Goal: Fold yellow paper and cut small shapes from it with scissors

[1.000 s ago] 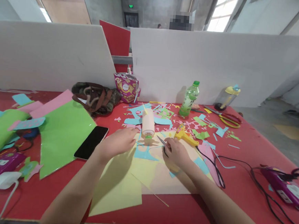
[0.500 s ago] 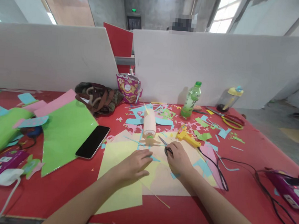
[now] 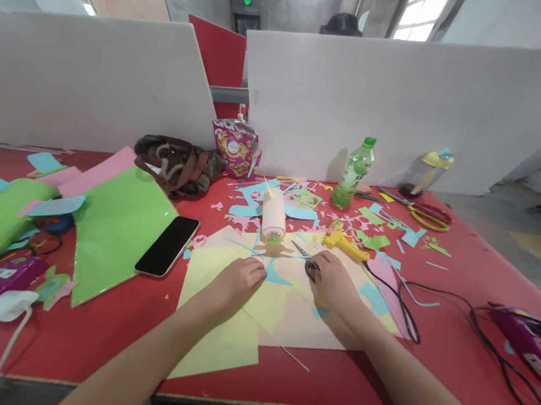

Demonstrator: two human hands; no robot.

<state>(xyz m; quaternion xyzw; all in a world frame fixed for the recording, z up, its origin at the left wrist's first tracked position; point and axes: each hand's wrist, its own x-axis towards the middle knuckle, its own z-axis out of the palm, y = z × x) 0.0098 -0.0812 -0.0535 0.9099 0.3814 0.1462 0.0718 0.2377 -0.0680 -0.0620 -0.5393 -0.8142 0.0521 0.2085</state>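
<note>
While the scissors point(image 3: 311, 268) are still gripped by the right hand point(image 3: 331, 279), the left hand point(image 3: 242, 280), earlier spread, is now curled beside blue paper point(image 3: 276, 275), any hold there unclear.

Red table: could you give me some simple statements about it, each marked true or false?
1. The right hand holds black-handled scissors. True.
2. The green-capped bottle stands upright. True.
3. The phone's screen is brightly lit. False: the phone shows a dark screen.
4. The yellow glue gun lies right of the pale cylinder. True.
5. The left hand holds that glue gun. False: the glue gun lies apart from the left hand.
</note>
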